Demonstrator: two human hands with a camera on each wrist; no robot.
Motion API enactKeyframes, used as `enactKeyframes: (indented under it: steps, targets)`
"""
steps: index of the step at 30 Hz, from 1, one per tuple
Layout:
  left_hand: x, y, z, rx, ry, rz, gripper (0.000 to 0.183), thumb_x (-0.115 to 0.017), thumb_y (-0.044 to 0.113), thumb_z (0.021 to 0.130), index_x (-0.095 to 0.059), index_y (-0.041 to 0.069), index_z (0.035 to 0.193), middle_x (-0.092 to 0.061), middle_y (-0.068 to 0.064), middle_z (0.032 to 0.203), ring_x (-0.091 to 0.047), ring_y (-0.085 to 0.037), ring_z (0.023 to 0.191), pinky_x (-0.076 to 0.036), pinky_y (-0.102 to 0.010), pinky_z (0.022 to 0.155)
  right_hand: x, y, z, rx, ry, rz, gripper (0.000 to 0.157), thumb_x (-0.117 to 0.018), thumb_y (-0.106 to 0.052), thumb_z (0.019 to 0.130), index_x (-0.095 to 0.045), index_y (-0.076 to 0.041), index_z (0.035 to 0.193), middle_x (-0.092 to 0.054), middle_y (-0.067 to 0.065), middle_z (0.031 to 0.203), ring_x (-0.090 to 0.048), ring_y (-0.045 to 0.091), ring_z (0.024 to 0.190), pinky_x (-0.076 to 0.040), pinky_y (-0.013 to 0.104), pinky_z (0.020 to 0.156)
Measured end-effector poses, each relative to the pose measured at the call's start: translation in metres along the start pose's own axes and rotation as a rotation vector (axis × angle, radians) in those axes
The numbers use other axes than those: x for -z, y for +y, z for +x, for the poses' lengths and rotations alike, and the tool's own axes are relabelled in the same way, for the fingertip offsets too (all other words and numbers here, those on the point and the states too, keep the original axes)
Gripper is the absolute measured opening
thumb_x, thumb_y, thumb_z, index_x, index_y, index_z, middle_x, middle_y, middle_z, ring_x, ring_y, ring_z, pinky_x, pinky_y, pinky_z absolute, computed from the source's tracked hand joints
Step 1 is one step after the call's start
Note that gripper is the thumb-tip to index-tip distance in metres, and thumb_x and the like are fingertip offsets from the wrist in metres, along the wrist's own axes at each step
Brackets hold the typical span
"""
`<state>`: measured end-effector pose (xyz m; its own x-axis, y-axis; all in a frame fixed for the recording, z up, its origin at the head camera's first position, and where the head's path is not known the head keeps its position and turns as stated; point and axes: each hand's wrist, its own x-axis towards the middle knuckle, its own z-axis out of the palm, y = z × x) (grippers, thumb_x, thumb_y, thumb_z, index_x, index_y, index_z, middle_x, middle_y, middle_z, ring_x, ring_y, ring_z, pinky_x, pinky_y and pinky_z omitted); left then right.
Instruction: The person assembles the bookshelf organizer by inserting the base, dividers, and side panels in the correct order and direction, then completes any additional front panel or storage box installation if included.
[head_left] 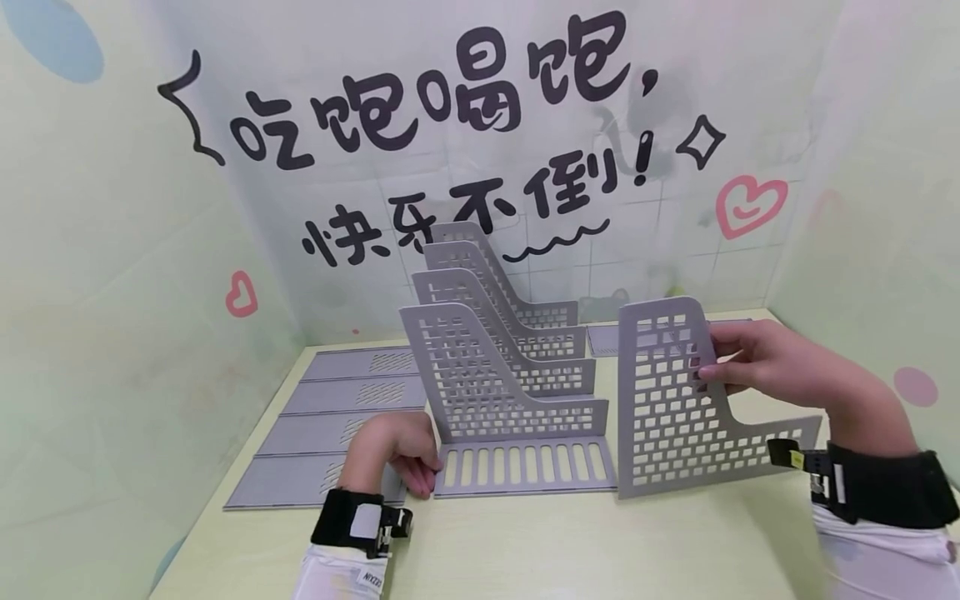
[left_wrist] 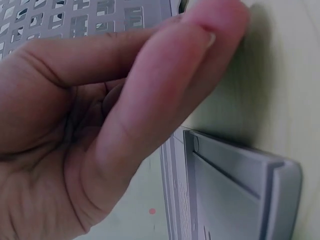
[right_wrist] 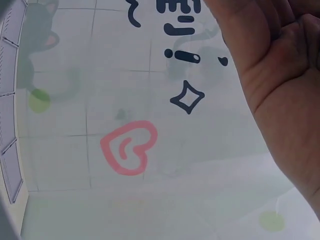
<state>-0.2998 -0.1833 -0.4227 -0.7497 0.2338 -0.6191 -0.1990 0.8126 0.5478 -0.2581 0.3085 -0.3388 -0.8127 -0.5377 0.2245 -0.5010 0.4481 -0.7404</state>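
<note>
A grey magazine file rack point(head_left: 517, 467) stands mid-table, with several upright perforated dividers on a slotted base. My left hand point(head_left: 405, 446) is at the base's front left corner, its fingers curled against the edge. In the left wrist view the thumb and fingertips point(left_wrist: 165, 75) come together beside the rack's perforated part point(left_wrist: 90, 17). To the right of the rack, my right hand point(head_left: 772, 358) pinches the sloping rear edge of a loose perforated divider point(head_left: 667, 417), holding it upright. The right wrist view shows part of that hand point(right_wrist: 285, 85); its fingertips are out of frame.
Several flat grey panels point(head_left: 277, 482) lie in a row on the left of the pale table point(head_left: 525, 550). Another flat grey panel point(head_left: 603, 340) lies behind the rack. A printed curtain point(head_left: 465, 150) encloses the table at the back and sides.
</note>
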Motion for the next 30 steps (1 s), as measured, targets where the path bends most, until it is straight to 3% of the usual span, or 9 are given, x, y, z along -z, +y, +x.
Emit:
enactKeyframes:
  steps: [11, 18, 25, 30]
  targets:
    - [-0.0001, -0.0028, 0.0012, 0.005, -0.023, -0.014, 0.025, -0.065, 0.005, 0.099, -0.076, -0.006, 0.079, -0.077, -0.014, 0.073, -0.072, -0.014, 0.055, -0.064, -0.028, 0.058, -0.0038, -0.0064, 0.0042, -0.025, -0.031, -0.026, 0.026, -0.07, 0.004, 0.098, -0.066, 0.001, 0.123, -0.077, 0.002, 0.1, -0.076, 0.009, 0.088, -0.068, 0.035, 0.072]
    - [0.0005, -0.0011, 0.0027, 0.014, -0.019, -0.02, 0.024, -0.068, 0.005, 0.099, -0.077, -0.006, 0.08, -0.076, -0.014, 0.073, -0.073, -0.014, 0.056, -0.064, -0.028, 0.059, -0.0038, -0.0046, 0.0033, -0.128, -0.108, 0.018, 0.024, -0.072, 0.0, 0.097, -0.067, 0.007, 0.12, -0.077, 0.01, 0.103, -0.076, 0.009, 0.087, -0.068, 0.032, 0.077]
    - [0.0006, -0.0015, 0.0047, 0.014, -0.017, -0.013, 0.025, -0.068, 0.007, 0.099, -0.077, -0.006, 0.08, -0.075, -0.013, 0.072, -0.073, -0.015, 0.056, -0.065, -0.029, 0.059, -0.0007, -0.0069, -0.0012, -0.096, -0.02, -0.07, 0.021, -0.075, 0.001, 0.095, -0.07, 0.0, 0.116, -0.078, 0.005, 0.101, -0.076, 0.006, 0.09, -0.068, 0.031, 0.075]
    - [0.0005, -0.0026, 0.0052, 0.008, -0.019, -0.013, 0.025, -0.067, 0.007, 0.1, -0.077, -0.006, 0.081, -0.076, -0.013, 0.073, -0.073, -0.015, 0.057, -0.065, -0.029, 0.06, 0.0006, -0.0073, -0.0024, -0.104, -0.019, -0.059, 0.022, -0.074, -0.001, 0.096, -0.07, 0.0, 0.118, -0.077, 0.006, 0.104, -0.077, 0.007, 0.091, -0.068, 0.03, 0.076]
